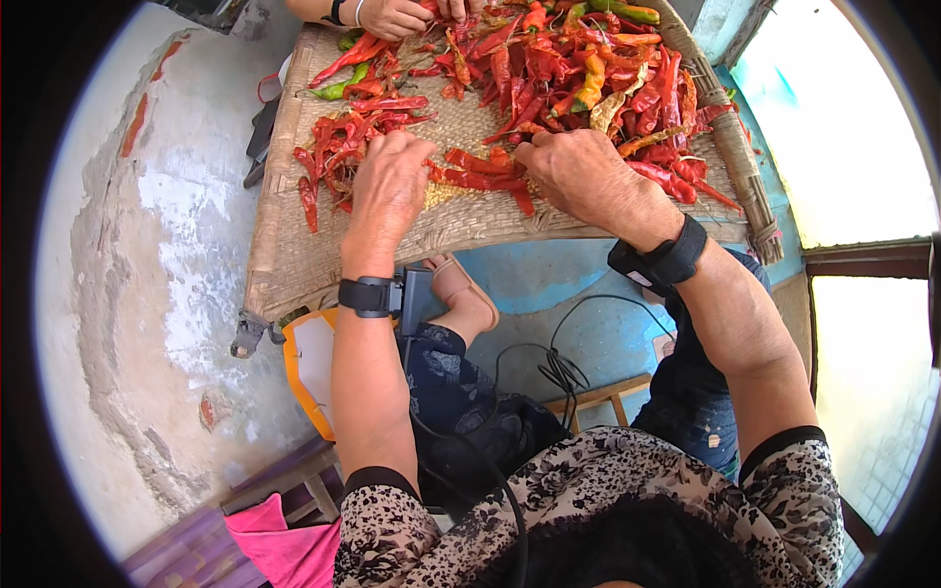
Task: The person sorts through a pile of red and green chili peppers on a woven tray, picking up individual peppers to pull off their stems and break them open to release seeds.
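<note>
Both my hands work at the near side of a woven tray [323, 257] heaped with chili peppers. My left hand [384, 191] is closed, fingers curled down beside a pile of split red chilies [338, 147]; what its fingertips hold is hidden. My right hand [593, 181] is pinched at the edge of the larger chili heap [549, 73], its fingertips on a red chili pepper. Between my hands lie several red chili pieces [480, 174]. Pale yellow seeds [449, 196] are scattered under them on the weave.
Another person's hands [392, 18] are among the chilies at the tray's far left. A plastered wall [137, 245] stands close on the left, a bright window [833, 127] on the right. Black cable [559, 367] hangs below the tray. Pink cloth [284, 544] lies at the lower left.
</note>
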